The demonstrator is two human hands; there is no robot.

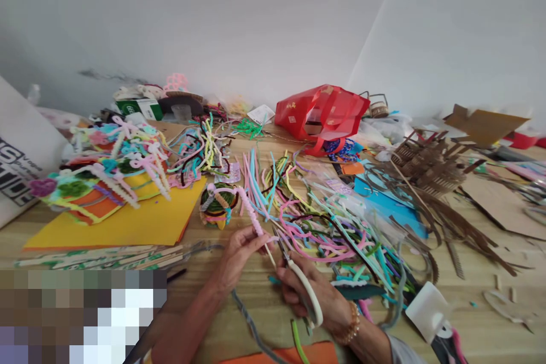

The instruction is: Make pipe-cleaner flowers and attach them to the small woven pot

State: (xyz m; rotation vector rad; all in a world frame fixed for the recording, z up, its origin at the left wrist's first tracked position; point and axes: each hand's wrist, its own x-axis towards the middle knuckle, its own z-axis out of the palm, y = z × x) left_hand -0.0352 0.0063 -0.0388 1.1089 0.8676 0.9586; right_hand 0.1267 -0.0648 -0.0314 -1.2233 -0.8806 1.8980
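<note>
My left hand [239, 253] pinches the lower end of a stick wound with pink pipe cleaner [248, 207]. A pale bare end of the stick sticks out below my fingers. The upper end of the pink winding bends over toward a small round piece in dark green and other colors [219, 205]. My right hand [313, 284] is wrapped around scissors [305, 290] with white handles. Their blades point up and left, close to a loose pink tip beside my left fingertips. Whether the blades touch it, I cannot tell.
Loose pipe cleaners [324, 233] are heaped just beyond my right hand. Yellow sheets [123, 222] with colorful fuzzy crafts [115, 170] lie at the left. A red bag [322, 111] stands at the back. Brown woven pieces [435, 165] sit to the right, an orange sheet [277, 354] in front.
</note>
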